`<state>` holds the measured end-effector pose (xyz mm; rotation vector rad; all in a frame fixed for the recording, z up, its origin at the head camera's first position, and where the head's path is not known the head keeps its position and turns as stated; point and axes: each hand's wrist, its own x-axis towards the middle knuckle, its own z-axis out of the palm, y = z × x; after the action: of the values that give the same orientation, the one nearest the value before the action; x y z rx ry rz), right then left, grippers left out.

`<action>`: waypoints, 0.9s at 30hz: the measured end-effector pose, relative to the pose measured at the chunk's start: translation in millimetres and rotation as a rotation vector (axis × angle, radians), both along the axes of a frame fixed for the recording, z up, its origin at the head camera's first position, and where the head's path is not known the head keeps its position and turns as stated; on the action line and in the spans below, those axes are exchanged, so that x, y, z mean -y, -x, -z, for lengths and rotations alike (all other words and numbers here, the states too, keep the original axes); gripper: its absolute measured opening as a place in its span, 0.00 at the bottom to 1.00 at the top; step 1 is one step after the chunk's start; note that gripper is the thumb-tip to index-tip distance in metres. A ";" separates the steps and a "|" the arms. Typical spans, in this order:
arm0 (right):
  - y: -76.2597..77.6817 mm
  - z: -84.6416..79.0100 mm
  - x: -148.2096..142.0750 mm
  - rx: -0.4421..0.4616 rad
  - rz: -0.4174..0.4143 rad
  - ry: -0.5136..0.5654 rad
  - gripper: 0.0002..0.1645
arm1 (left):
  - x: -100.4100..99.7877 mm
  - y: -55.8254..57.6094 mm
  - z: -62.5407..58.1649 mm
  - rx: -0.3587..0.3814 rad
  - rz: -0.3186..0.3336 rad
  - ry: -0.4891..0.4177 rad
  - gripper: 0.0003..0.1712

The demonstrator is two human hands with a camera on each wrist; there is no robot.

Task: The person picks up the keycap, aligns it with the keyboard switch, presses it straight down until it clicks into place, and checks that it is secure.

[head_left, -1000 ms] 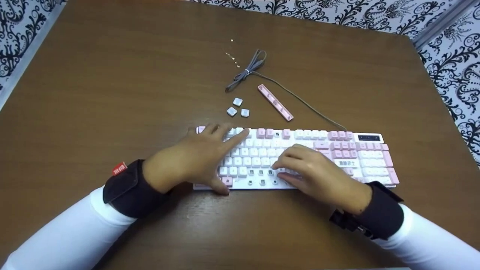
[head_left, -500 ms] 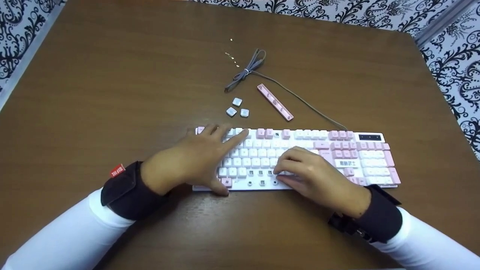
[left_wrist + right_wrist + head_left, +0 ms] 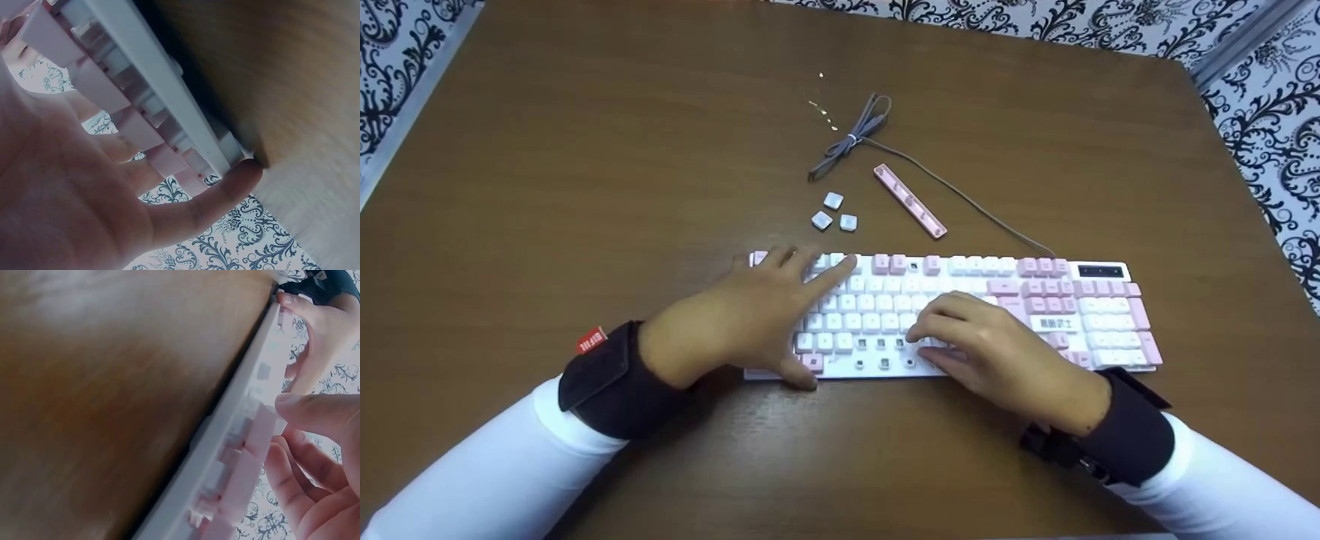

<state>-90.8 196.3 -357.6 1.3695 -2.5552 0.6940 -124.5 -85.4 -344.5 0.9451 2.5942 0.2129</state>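
Note:
A white and pink keyboard (image 3: 871,304) lies on the table, with several bare key sockets (image 3: 884,363) in its lower rows. My left hand (image 3: 761,319) spreads over its left end. Its straight thumb (image 3: 216,199) lies at the front edge and the fingers reach across the keys. My right hand (image 3: 986,345) bends over the right of the bare sockets. Thumb and index fingertip close on either side of a keycap (image 3: 280,425), mostly hidden by the hand in the head view. Behind the keyboard lie three loose white keycaps (image 3: 822,220) and an upturned pink spacebar (image 3: 910,201).
The keyboard's grey cable (image 3: 960,196) runs back to a tied bundle (image 3: 851,140). Several tiny light bits (image 3: 823,113) lie left of the bundle. The brown table (image 3: 622,165) extends around it all, with patterned black and white covering beyond its edges.
The right thumb stands slightly further from the index fingertip than half a second ago. The left hand stays in place on the keyboard.

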 end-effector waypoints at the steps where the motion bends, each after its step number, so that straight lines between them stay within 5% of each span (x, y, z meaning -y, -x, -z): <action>1: -0.1 0.4 0.5 -0.003 0.003 -0.005 0.16 | 0.0 0.1 0.2 0.001 0.000 -0.003 0.74; 14: 0.1 7.0 3.7 -0.001 0.035 0.014 0.17 | 0.6 -0.1 2.5 -0.005 0.002 -0.011 0.75; 27: 6.1 -5.0 -1.6 0.072 0.041 -0.047 0.13 | 0.8 -0.6 -0.6 -0.002 0.002 0.001 0.75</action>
<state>-97.0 197.9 -352.6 1.3258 -2.6642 0.6925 -123.9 -86.2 -343.9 0.9478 2.5948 0.2107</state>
